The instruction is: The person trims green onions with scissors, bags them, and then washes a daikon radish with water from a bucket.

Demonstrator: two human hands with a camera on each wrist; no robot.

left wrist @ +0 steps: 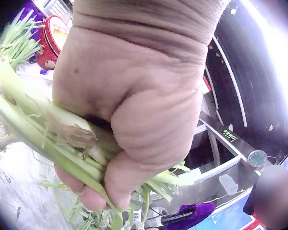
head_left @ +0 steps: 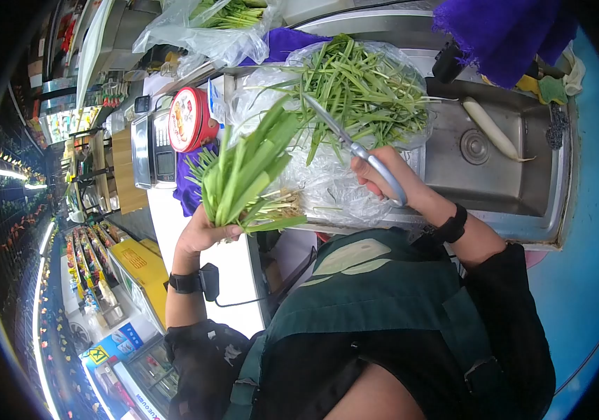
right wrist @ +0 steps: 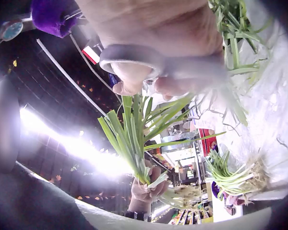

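Observation:
My left hand (head_left: 205,234) grips a bunch of garlic greens (head_left: 254,164) near its pale stem ends, with the long flat leaves fanning upward. In the left wrist view, the thumb and curled fingers close round the stems (left wrist: 57,139). My right hand (head_left: 392,175) holds grey-handled scissors (head_left: 355,148), their blades pointing up and left toward the leaves. One handle loop (right wrist: 129,55) shows round the thumb in the right wrist view. Ahead of the scissors, a heap of loose greens (head_left: 362,91) lies on clear plastic. More greens with roots (right wrist: 237,178) lie beside the left hand.
To the right is a steel sink (head_left: 523,185) with a white radish (head_left: 492,129) in it. A red round tin (head_left: 191,120) and a scale (head_left: 163,150) stand at the left. Purple cloth (head_left: 506,35) hangs at the upper right. A bag of greens (head_left: 222,31) lies at the back.

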